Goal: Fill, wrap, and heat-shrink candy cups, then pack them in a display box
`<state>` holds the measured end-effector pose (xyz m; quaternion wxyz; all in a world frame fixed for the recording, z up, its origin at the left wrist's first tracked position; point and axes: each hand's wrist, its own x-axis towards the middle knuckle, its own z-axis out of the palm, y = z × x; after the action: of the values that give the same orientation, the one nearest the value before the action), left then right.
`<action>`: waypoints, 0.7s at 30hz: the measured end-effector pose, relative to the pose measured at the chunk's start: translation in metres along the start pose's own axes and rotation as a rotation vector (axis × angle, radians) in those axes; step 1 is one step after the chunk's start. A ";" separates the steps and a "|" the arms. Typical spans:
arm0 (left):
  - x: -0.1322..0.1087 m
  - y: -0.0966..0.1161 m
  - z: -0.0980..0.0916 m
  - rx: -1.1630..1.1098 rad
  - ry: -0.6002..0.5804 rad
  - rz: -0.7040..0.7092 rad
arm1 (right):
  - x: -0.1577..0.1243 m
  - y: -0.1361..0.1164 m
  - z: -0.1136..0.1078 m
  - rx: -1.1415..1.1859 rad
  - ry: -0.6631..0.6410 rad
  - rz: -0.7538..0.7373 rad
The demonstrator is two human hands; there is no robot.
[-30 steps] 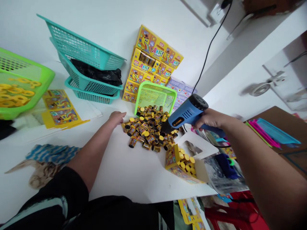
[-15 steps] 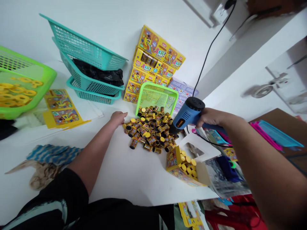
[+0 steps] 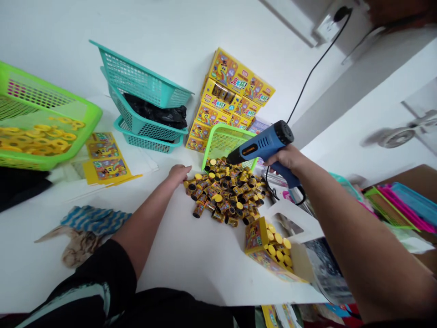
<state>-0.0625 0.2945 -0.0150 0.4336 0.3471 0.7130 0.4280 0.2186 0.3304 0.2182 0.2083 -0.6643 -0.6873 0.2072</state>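
- Left hand [image 3: 178, 175] open, just beside pile of yellow-capped canisters [image 3: 227, 193] on white table [image 3: 191, 264]
- Right hand [image 3: 286, 159] clenched around blue heat gun [image 3: 262, 143], nozzle [image 3: 230, 158] above pile

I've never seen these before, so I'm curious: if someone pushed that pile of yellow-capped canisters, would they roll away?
Probably, yes. The canisters are short, round cylinders, and many already lie on their sides, so those would likely roll easily. The ones standing on end look narrow enough to tip over first. Their firm-looking shape suggests they would keep their form rather than squash.
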 end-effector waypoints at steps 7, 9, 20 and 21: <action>0.002 -0.002 0.000 -0.023 -0.008 0.004 | 0.006 -0.012 0.011 -0.341 0.099 -0.063; 0.003 -0.003 0.001 -0.023 -0.008 0.005 | 0.003 -0.013 0.012 -0.229 0.033 -0.032; 0.011 -0.010 0.004 0.029 0.021 0.024 | -0.032 0.012 -0.039 -0.141 -0.149 0.010; 0.012 -0.011 0.005 0.034 0.026 0.027 | -0.037 0.017 -0.044 -0.073 -0.151 0.014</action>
<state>-0.0642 0.3020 -0.0299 0.4125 0.3586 0.7208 0.4262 0.2584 0.2946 0.2448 0.1299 -0.6586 -0.7037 0.2329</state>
